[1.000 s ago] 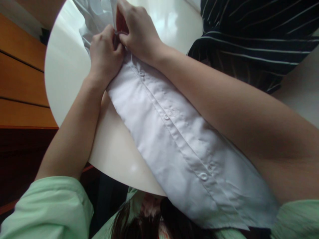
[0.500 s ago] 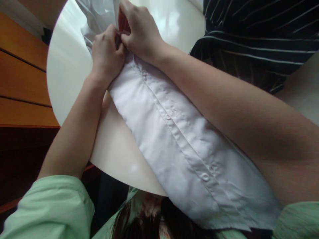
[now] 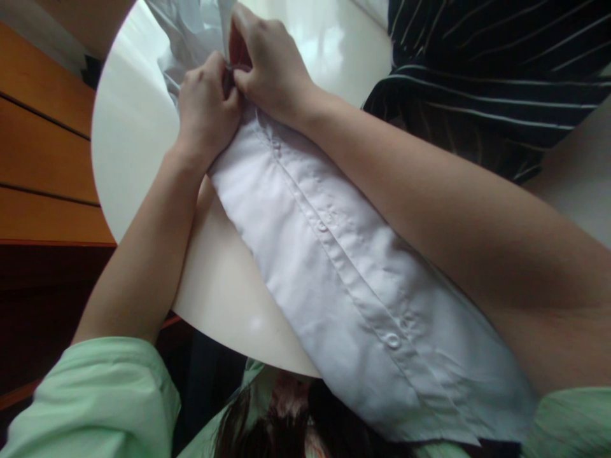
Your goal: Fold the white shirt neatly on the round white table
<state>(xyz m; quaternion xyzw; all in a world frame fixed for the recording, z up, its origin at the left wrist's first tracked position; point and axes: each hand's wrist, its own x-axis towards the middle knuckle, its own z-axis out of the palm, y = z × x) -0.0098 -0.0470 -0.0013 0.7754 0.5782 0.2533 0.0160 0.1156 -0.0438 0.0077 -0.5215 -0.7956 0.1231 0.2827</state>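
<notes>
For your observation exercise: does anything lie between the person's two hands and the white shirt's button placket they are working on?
Nothing visible does. The left hand and right hand both pinch the white shirt directly at its placket, fingertips meeting on the fabric.

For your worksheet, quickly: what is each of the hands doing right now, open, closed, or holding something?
Left hand: closed, pinching the white shirt at its button placket.
Right hand: closed, fingers pinching the same shirt edge right beside the left.
</notes>
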